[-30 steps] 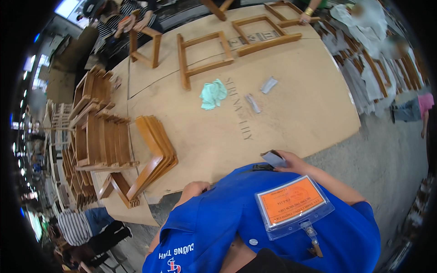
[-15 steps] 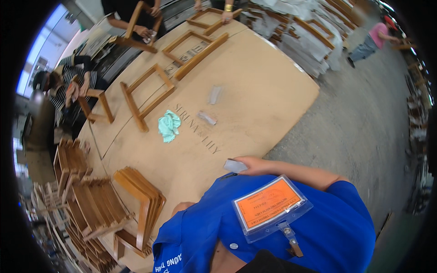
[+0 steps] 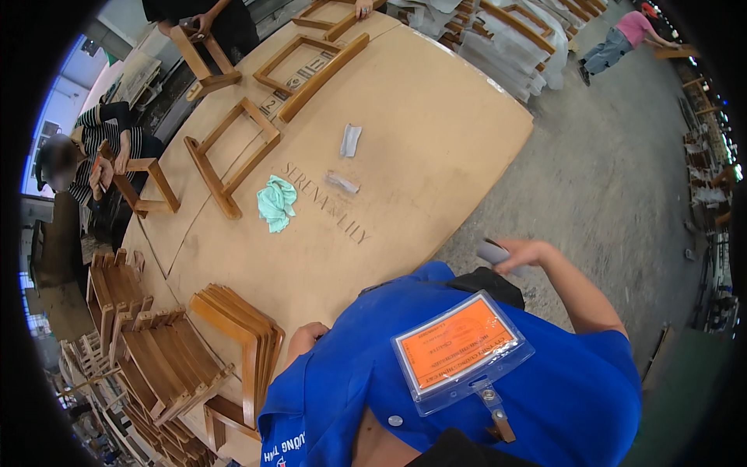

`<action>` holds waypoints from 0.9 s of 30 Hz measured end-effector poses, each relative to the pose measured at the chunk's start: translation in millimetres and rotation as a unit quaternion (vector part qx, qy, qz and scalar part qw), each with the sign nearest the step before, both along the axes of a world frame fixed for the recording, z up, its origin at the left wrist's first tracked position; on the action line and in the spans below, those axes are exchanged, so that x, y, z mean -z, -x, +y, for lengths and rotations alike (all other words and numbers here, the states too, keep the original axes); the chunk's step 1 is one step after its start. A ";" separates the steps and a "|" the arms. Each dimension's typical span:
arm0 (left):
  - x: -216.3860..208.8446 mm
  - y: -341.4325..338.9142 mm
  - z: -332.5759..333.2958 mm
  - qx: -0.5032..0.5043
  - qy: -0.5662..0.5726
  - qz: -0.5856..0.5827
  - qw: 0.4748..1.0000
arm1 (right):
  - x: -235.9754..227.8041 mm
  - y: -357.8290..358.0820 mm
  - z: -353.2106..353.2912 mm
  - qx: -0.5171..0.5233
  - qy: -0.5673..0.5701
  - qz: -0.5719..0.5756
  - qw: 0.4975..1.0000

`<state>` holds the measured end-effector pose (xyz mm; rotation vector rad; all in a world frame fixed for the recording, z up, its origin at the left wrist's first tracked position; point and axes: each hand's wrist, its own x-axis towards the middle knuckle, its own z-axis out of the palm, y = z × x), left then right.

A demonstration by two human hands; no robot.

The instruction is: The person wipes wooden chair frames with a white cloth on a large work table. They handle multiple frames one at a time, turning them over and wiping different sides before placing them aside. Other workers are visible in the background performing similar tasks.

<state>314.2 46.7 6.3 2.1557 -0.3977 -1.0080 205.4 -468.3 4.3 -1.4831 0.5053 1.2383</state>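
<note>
My right hand is out past the table's right edge, over the floor, its fingers closed on a bent grey piece of sandpaper. Only the back of my left hand shows, by the table's near edge beside my blue shirt; its fingers are hidden. On the tabletop lie two more pieces, a light grey sandpaper strip and a crumpled sandpaper strip. Left of them rests a crumpled mint-green cloth.
A wooden frame and a longer wooden frame lie at the table's far left. Stacked wooden parts stand near left. Co-workers hold frames along the far side. Wrapped frames are piled beyond; another person stands far right.
My right hand has swung right with the sandpaper, from the table's near edge out over the floor. More of my left hand shows. A co-worker's raised frame at the far side has come down.
</note>
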 end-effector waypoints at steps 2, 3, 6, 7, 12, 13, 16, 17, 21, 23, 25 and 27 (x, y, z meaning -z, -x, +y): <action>3.0 -5.5 0.5 0.005 0.002 0.022 1.000 | 10.8 34.3 -4.3 0.111 -0.101 -0.014 0.989; 4.0 -7.0 1.2 0.008 -0.014 0.039 0.999 | 15.9 45.5 -4.8 0.141 -0.142 0.001 0.980; 6.6 -13.3 2.3 0.025 0.018 0.050 0.998 | 27.3 64.3 3.8 0.208 -0.214 -0.039 0.953; 7.0 -15.2 2.0 0.037 0.031 0.051 0.998 | 28.4 66.1 6.5 0.201 -0.200 -0.030 0.958; 6.6 -22.7 -1.2 0.090 0.060 0.045 0.993 | 22.4 66.5 11.4 0.216 -0.190 -0.039 0.957; 6.9 -22.6 -1.6 0.088 0.062 0.050 0.993 | 21.5 67.0 11.9 0.212 -0.196 -0.044 0.956; 9.1 -20.2 -0.6 0.084 0.060 0.055 0.993 | 21.0 70.1 14.4 0.211 -0.194 -0.070 0.955; 10.2 -18.9 0.4 0.076 0.053 0.055 0.994 | 21.5 71.1 15.2 0.214 -0.181 -0.059 0.958; 16.3 -18.8 4.6 0.094 0.076 0.047 0.992 | 23.2 72.3 17.6 0.222 -0.189 -0.062 0.955; 19.4 -19.7 5.6 0.109 0.080 0.041 0.990 | 22.1 71.6 17.7 0.223 -0.192 -0.065 0.954; 21.6 -19.3 5.8 0.111 0.084 0.038 0.990 | 20.0 70.4 17.3 0.219 -0.200 -0.078 0.952; 23.0 -18.1 5.7 0.103 0.084 0.037 0.990 | 17.6 69.0 17.0 0.219 -0.190 -0.067 0.955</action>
